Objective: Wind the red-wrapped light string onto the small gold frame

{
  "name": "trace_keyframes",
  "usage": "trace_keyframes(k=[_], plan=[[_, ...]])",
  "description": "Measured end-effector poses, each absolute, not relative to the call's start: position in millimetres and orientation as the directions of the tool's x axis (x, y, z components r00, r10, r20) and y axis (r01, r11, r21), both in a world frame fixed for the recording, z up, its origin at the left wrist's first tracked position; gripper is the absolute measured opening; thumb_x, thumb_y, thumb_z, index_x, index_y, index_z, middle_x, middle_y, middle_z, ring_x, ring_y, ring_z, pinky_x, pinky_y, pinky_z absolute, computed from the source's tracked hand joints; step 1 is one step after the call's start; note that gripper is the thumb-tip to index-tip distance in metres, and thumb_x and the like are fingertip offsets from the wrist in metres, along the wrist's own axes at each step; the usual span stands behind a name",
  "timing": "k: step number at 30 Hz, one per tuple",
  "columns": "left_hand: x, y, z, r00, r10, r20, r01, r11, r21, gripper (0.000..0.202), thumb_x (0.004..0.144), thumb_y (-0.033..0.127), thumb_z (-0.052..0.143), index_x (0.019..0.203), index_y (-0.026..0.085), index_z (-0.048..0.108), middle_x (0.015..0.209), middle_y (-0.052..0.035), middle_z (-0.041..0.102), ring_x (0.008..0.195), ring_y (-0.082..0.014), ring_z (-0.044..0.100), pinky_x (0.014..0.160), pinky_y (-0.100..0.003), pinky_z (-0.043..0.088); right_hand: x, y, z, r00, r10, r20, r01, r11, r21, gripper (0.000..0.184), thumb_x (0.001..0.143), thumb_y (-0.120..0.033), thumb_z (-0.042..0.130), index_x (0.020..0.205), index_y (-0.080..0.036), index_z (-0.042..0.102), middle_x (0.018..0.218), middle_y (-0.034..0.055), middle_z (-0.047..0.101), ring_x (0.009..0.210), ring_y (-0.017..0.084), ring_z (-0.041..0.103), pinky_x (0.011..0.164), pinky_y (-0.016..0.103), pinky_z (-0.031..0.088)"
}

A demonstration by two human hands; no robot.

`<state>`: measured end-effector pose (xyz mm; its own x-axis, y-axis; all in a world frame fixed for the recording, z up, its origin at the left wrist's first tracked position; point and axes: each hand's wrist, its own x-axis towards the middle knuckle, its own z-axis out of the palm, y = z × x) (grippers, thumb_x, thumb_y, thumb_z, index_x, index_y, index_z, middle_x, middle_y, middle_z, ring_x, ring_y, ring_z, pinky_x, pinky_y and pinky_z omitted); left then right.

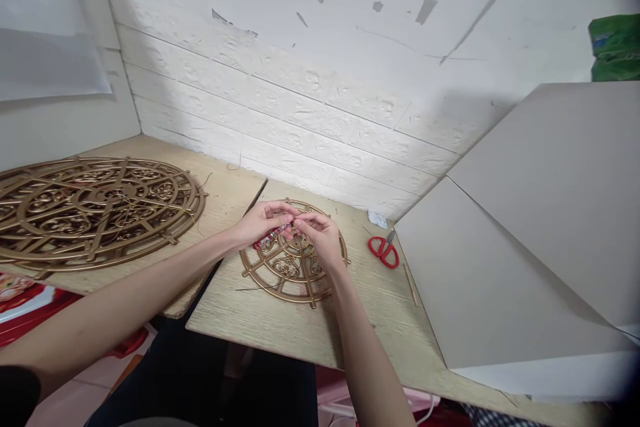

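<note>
So my left hand (261, 223) has a slim red-and-white patterned strip (270, 235), angled 8-to-2 o'clock; right hand (321, 237)'s by the 2 end, can't tell if gripping.

My left hand (265, 222) and right hand (323, 237) were bare, with slim fingers (281, 207). Behind them my forearms (145, 290) were bare too, slender at the wrists and broader farther back. Well behind the left hand, a black sleeve (17, 390) wrapped that arm, its edge a plain curve. Nearer to me than both hands, I wore dark clothing (200, 377) over my legs, nearly black with a bluish cast, its folds lost in shadow. Behind that showed a rounded grey edge (157, 422), too little of it to identify.
</note>
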<state>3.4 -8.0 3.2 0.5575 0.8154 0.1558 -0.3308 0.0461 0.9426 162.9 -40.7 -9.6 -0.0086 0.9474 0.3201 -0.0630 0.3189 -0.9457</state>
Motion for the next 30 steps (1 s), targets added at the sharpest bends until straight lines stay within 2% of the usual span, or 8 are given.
trace_keyframes(k=[9, 14, 17, 21, 23, 25, 27, 30], plan=[[2.8, -7.0, 4.4, 0.555, 0.822, 0.129, -0.305, 0.057, 0.951, 0.022, 0.067, 0.025, 0.073, 0.082, 0.011, 0.066, 0.073, -0.0057, 0.067, 0.063, -0.0154, 0.065, 0.065, -0.033, 0.056, 162.4, -43.1, -6.9, -0.016, 0.960, 0.281, -0.067, 0.279, -0.958, 0.017, 0.066, -0.031, 0.073, 0.076, -0.018, 0.068, 0.068, 0.0002, 0.067, 0.061, 0.013, 0.058, 0.063, 0.027, 0.048], [2.1, -3.6, 1.2, 0.547, 0.830, 0.107, -0.304, 0.078, 0.949, 0.023, 0.065, 0.025, 0.075, 0.082, 0.010, 0.067, 0.071, -0.0061, 0.068, 0.062, -0.0148, 0.064, 0.065, -0.033, 0.056, 161.6, -43.2, -6.5, -0.019, 0.960, 0.279, -0.057, 0.277, -0.959, 0.020, 0.068, -0.032, 0.072, 0.079, -0.017, 0.067, 0.067, 0.0006, 0.067, 0.060, 0.013, 0.060, 0.063, 0.027, 0.050], [1.1, -0.2, 1.7, 0.497, 0.865, 0.072, -0.367, 0.134, 0.920, 0.020, 0.064, 0.020, 0.075, 0.079, 0.009, 0.067, 0.070, -0.0053, 0.067, 0.060, -0.0135, 0.064, 0.064, -0.031, 0.057, 165.0, -42.9, -4.7, 0.018, 0.969, 0.247, -0.076, 0.248, -0.966, 0.028, 0.071, -0.035, 0.069, 0.092, -0.018, 0.065, 0.080, 0.0030, 0.070, 0.058, 0.012, 0.062, 0.056, 0.025, 0.050], [-2.7, 7.7, 5.1, 0.366, 0.930, -0.027, -0.487, 0.216, 0.846, 0.009, 0.069, 0.011, 0.070, 0.076, 0.008, 0.065, 0.068, -0.0056, 0.065, 0.059, -0.0119, 0.063, 0.064, -0.027, 0.057, 177.7, -43.1, 0.6, 0.230, 0.950, 0.210, -0.033, 0.223, -0.974, 0.038, 0.070, -0.040, 0.068, 0.100, -0.018, 0.061, 0.105, 0.0086, 0.068, 0.061, 0.013, 0.065, 0.048, 0.022, 0.048], [-5.2, 12.3, 5.9, 0.302, 0.950, -0.076, -0.542, 0.237, 0.806, 0.002, 0.074, 0.007, 0.064, 0.075, 0.006, 0.065, 0.068, -0.0074, 0.065, 0.060, -0.0119, 0.064, 0.064, -0.026, 0.057, 185.4, -42.7, 2.6, 0.327, 0.918, 0.225, -0.011, 0.242, -0.970, 0.038, 0.070, -0.041, 0.068, 0.098, -0.016, 0.061, 0.102, 0.0096, 0.068, 0.063, 0.013, 0.065, 0.048, 0.023, 0.048], [-7.3, 16.4, 5.4, 0.268, 0.957, -0.111, -0.583, 0.253, 0.772, 0.005, 0.077, 0.004, 0.060, 0.074, 0.005, 0.065, 0.068, -0.0093, 0.065, 0.060, -0.0124, 0.064, 0.063, -0.025, 0.058, 191.6, -42.1, 3.3, 0.366, 0.903, 0.224, 0.002, 0.240, -0.971, 0.035, 0.069, -0.042, 0.068, 0.092, -0.015, 0.061, 0.097, 0.0099, 0.069, 0.064, 0.014, 0.064, 0.050, 0.024, 0.048], [-8.7, 19.9, 3.4, 0.257, 0.958, -0.127, -0.608, 0.262, 0.749, 0.006, 0.077, 0.003, 0.059, 0.074, 0.004, 0.064, 0.067, -0.0102, 0.064, 0.059, -0.0128, 0.063, 0.063, -0.026, 0.058, 195.4, -41.5, 3.1, 0.355, 0.910, 0.215, 0.033, 0.218, -0.975, 0.034, 0.069, -0.043, 0.067, 0.087, -0.015, 0.061, 0.091, 0.0094, 0.070, 0.063, 0.014, 0.063, 0.051, 0.025, 0.048], [-9.8, 24.6, -1.2, 0.251, 0.958, -0.135, -0.625, 0.267, 0.734, 0.005, 0.076, 0.003, 0.059, 0.074, 0.004, 0.064, 0.066, -0.0102, 0.063, 0.058, -0.0130, 0.063, 0.063, -0.027, 0.058, 198.1, -42.5, 3.1, 0.292, 0.936, 0.195, 0.125, 0.165, -0.978, 0.038, 0.067, -0.043, 0.068, 0.091, -0.015, 0.060, 0.082, 0.0072, 0.070, 0.059, 0.014, 0.060, 0.050, 0.025, 0.045]])
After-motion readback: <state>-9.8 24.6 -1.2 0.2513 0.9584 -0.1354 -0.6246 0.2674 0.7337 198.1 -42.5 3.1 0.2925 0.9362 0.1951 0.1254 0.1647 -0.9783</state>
